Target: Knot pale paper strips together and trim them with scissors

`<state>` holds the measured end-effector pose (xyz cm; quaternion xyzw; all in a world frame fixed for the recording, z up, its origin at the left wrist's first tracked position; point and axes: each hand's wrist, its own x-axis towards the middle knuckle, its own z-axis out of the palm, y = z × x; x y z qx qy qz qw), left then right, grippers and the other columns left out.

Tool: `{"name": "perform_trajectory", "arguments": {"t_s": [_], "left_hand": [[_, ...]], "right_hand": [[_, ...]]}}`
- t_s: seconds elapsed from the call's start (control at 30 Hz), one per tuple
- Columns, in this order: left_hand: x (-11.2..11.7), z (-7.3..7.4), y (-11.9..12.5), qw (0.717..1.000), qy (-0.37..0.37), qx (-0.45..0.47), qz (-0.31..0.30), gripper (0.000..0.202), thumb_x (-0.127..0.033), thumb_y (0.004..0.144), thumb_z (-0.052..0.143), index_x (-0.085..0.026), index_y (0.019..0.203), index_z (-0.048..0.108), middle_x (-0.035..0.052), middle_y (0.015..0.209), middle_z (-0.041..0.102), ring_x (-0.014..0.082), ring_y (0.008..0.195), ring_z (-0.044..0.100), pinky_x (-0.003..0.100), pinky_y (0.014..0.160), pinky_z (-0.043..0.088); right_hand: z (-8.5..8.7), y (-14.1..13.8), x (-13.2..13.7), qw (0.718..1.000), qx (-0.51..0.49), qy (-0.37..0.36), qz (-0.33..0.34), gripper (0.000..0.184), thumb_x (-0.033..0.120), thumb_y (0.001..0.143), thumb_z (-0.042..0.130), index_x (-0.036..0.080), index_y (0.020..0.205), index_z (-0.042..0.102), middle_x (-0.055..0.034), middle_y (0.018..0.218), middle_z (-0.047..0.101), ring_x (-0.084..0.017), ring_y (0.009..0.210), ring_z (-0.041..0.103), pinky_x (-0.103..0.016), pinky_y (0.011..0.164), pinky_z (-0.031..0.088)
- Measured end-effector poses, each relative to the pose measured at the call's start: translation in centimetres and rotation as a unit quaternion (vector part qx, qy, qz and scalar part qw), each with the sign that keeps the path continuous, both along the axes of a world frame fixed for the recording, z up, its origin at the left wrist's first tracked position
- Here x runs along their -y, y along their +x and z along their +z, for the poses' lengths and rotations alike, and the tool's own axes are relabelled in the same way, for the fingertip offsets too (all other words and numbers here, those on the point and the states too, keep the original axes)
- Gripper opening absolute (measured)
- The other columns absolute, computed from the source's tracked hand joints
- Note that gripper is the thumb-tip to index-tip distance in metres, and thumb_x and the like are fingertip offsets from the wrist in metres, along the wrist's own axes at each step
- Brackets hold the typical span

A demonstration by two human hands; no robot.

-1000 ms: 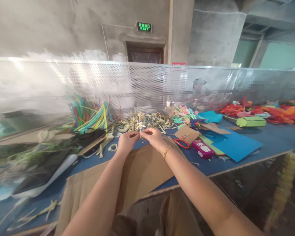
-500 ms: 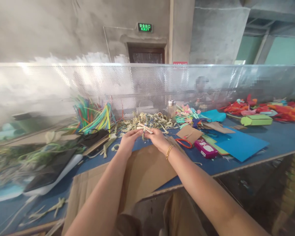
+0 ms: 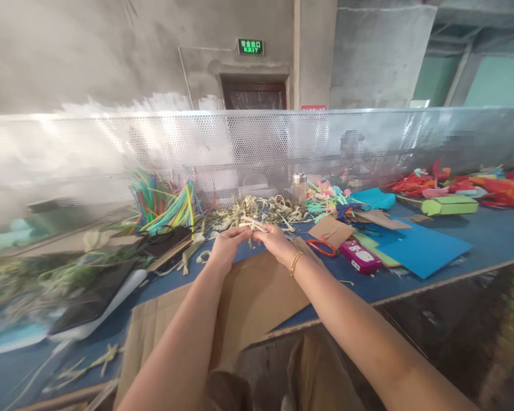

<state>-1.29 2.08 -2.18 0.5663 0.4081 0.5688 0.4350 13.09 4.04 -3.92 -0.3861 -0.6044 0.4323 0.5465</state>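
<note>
Blue table [image 3: 501, 231]; flat brown cardboard sheet [image 3: 261, 294] on it. Left hand [image 3: 227, 249] and right hand [image 3: 278, 242] both pinching thin cream strips [image 3: 253, 223] above the table. Strips show crossed now; barely visible a second ago. Longer one seems to slant, far-left to near-right.

Just right of the right hand [image 3: 274, 238], a red loop [image 3: 324, 254] lies on the blue bench [image 3: 497, 240] beside a purple case [image 3: 362, 258]; farther right I see a flat blue sheet [image 3: 428, 248], a lime-green box [image 3: 449, 206] and red-orange scraps [image 3: 508, 189]. Beyond the left hand [image 3: 228, 246], off to its left, spreads a bundle of bright stems [image 3: 171, 208]. Ahead of both, a silver-capped jar [image 3: 298, 197] stands near a perforated screen [image 3: 257, 142].
</note>
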Motion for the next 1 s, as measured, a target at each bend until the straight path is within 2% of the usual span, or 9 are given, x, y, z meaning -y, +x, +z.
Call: {"name": "perform_trajectory", "arguments": {"t_s": [0.13,0.23,0.33,0.47,0.57,0.67,0.8,0.9,1.0], "left_hand": [[-0.7,-0.5,-0.3,0.999,-0.021,0.003,0.048,0.039,-0.047,0.055,0.081,-0.016,0.078,0.075,0.0037,0.073,0.068,0.0088,0.053,0.043,0.023,0.053,0.031],[-0.8,-0.6,-0.4,0.998,-0.022,-0.006,0.066,0.039,-0.048,0.055,0.081,-0.015,0.074,0.073,0.0032,0.069,0.066,0.0098,0.055,0.044,0.024,0.054,0.032],[-0.4,-0.5,-0.1,0.999,-0.012,-0.015,0.046,0.038,-0.048,0.052,0.082,-0.015,0.069,0.071,0.0027,0.068,0.065,0.0121,0.062,0.049,0.025,0.062,0.037],[-0.1,-0.4,0.4,0.998,0.02,-0.043,0.027,0.037,-0.047,0.051,0.082,-0.016,0.064,0.07,0.0025,0.069,0.064,0.0149,0.069,0.052,0.028,0.071,0.04],[-0.1,-0.5,0.6,0.998,0.031,-0.05,0.018,0.036,-0.048,0.052,0.081,-0.016,0.064,0.071,0.0044,0.074,0.066,0.0173,0.075,0.055,0.029,0.074,0.041],[-0.2,-0.5,0.4,0.999,0.007,-0.033,0.009,0.04,-0.051,0.054,0.08,-0.016,0.074,0.074,0.0073,0.083,0.07,0.0194,0.08,0.058,0.028,0.072,0.041],[-0.3,-0.3,0.1,0.998,-0.043,-0.029,0.045,0.048,-0.06,0.063,0.071,-0.018,0.085,0.076,0.0093,0.099,0.071,0.0214,0.09,0.059,0.027,0.068,0.039],[-0.2,-0.1,0.2,0.998,-0.058,-0.015,0.033,0.048,-0.06,0.063,0.07,-0.016,0.079,0.076,0.0102,0.09,0.072,0.0205,0.081,0.059,0.027,0.064,0.039],[0.3,0.2,0.5,0.999,-0.035,-0.033,0.016,0.042,-0.053,0.058,0.077,-0.015,0.074,0.075,0.0069,0.072,0.069,0.0163,0.064,0.055,0.027,0.058,0.036]], "right_hand": [[0.5,-0.1,0.5,0.998,-0.056,0.006,-0.005,0.027,0.035,0.064,0.069,0.017,0.084,0.065,0.0004,0.072,0.063,-0.013,0.068,0.055,-0.026,0.067,0.042],[0.9,-0.1,0.8,0.995,-0.098,0.023,0.004,0.036,0.037,0.061,0.074,0.018,0.09,0.066,-0.0022,0.083,0.067,-0.014,0.077,0.06,-0.028,0.074,0.044],[1.1,-0.1,1.0,0.995,-0.089,0.042,-0.001,0.03,0.042,0.063,0.072,0.016,0.078,0.067,-0.0011,0.074,0.065,-0.014,0.071,0.057,-0.027,0.069,0.042],[1.0,0.1,0.9,0.997,-0.072,0.027,-0.028,0.031,0.045,0.065,0.069,0.016,0.062,0.061,0.003,0.057,0.055,-0.01,0.058,0.046,-0.025,0.06,0.036],[1.0,0.1,0.7,0.995,-0.096,0.007,-0.018,0.033,0.048,0.062,0.07,0.016,0.06,0.06,0.0032,0.057,0.056,-0.01,0.06,0.046,-0.025,0.062,0.037],[1.2,0.2,0.7,0.993,-0.121,0.003,-0.012,0.034,0.049,0.061,0.071,0.016,0.062,0.062,0.0014,0.062,0.06,-0.012,0.065,0.051,-0.026,0.066,0.04],[1.5,0.4,0.8,0.986,-0.161,0.001,-0.029,0.032,0.047,0.061,0.072,0.016,0.064,0.063,0.0008,0.066,0.062,-0.012,0.068,0.052,-0.027,0.071,0.041],[1.4,0.5,0.8,0.987,-0.157,-0.006,-0.045,0.031,0.046,0.063,0.071,0.017,0.063,0.061,0.0018,0.063,0.059,-0.012,0.065,0.05,-0.027,0.068,0.04],[1.4,0.4,0.7,0.988,-0.151,-0.004,-0.043,0.028,0.044,0.064,0.07,0.017,0.066,0.063,0.0012,0.065,0.061,-0.013,0.068,0.053,-0.027,0.068,0.04]]}}
